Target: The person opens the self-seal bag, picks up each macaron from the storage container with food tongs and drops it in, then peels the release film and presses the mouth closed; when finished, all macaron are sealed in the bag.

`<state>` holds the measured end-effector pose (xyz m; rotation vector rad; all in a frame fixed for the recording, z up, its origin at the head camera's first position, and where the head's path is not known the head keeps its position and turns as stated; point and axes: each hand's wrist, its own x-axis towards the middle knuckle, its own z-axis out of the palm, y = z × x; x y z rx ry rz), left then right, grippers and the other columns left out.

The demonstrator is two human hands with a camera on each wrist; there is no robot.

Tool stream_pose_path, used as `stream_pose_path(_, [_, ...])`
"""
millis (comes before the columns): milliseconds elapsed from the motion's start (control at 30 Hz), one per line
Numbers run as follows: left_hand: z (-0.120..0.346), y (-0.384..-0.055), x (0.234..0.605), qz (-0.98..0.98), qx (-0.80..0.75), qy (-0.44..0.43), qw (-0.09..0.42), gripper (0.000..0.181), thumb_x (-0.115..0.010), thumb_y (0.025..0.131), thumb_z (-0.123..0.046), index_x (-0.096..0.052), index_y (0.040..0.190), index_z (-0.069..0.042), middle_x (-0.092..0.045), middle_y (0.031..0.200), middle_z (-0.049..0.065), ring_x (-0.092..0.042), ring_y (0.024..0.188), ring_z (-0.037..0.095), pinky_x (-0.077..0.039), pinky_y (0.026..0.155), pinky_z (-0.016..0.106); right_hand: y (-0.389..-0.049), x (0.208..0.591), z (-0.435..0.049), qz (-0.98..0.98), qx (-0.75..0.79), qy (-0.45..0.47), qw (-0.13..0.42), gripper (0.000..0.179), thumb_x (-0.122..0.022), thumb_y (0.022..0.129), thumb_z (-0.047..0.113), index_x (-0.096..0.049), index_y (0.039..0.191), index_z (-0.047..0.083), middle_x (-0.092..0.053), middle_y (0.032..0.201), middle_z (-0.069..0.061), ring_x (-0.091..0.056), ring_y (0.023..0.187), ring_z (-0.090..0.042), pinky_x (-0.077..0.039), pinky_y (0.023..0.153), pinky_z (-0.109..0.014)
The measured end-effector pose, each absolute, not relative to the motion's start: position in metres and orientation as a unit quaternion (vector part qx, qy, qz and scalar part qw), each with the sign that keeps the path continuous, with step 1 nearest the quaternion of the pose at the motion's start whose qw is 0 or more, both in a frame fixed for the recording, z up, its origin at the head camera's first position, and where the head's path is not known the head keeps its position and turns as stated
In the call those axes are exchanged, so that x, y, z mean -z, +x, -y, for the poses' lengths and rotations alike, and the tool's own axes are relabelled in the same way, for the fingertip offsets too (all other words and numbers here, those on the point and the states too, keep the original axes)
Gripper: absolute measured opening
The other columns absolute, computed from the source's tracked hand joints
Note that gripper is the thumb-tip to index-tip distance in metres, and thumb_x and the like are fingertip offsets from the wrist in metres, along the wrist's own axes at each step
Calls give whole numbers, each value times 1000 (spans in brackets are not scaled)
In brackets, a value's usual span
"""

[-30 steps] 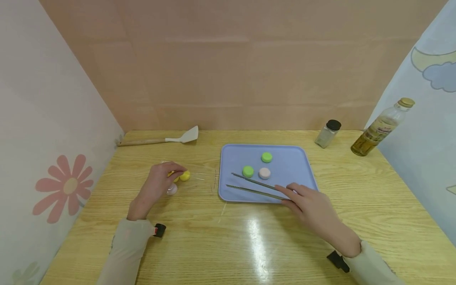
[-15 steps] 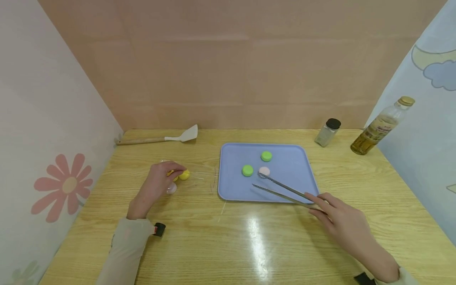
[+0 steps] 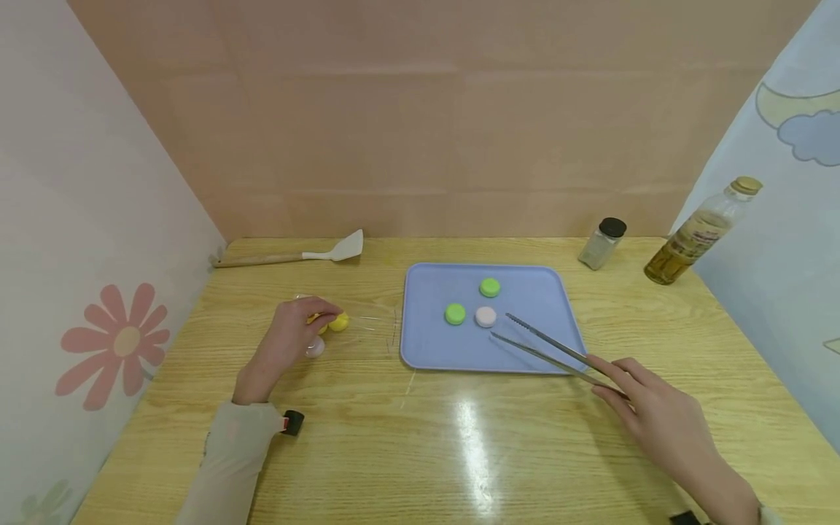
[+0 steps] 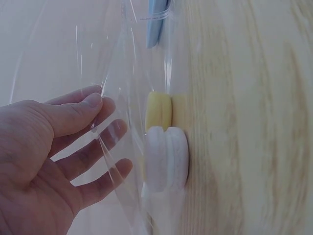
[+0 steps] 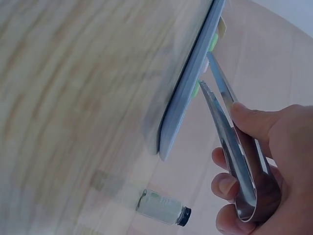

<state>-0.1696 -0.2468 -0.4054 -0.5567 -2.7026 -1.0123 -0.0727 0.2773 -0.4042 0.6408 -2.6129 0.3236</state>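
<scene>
My left hand (image 3: pixel 286 337) pinches the upper edge of a clear plastic bag (image 3: pixel 374 343) lying left of the tray. Inside the bag show a yellow macaron (image 4: pixel 159 110) and a pinkish-white macaron (image 4: pixel 167 159); the hand partly covers them in the head view. My right hand (image 3: pixel 669 415) grips metal tongs (image 3: pixel 558 343), their arms spread with nothing between the tips. Those tips hover over the blue tray (image 3: pixel 429 354), just right of a pale pink macaron (image 3: pixel 485 316). Two green macarons, one at left (image 3: pixel 455 314) and one farther back (image 3: pixel 489 287), lie there too.
A spatula (image 3: pixel 282 257) with a wooden handle lies at the back left. At the back right stand a small black-capped jar (image 3: pixel 599 248) and an oil bottle (image 3: pixel 692 240). Walls bound the table at the back and both sides.
The tongs and my right hand have moved right and toward me, from left of the pale pink macaron to its right. The left hand stays on the bag; the macarons have not moved.
</scene>
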Motion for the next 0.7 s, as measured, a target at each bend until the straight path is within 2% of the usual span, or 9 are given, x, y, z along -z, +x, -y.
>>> stream_pose_path(333, [248,-169,404,917,336,-187,104,15,-73,90,4,-78,103,0,-75,102,10,-70,92,28,-57,78,45,-82,411,-274,944,-129,233,192,48,-83,83,15,-69,130,20,-61,98,11,-31,53,7,-23,38,-18])
stream_pose_path(700, [248,-169,404,918,336,-184,101,14,-72,91,3,-78,103,-1,-75,102,9,-70,92,27,-57,78,44,-95,411,-265,940,-133,252,188,49,-82,83,15,-69,130,18,-62,96,9,-32,54,6,-24,40,-18])
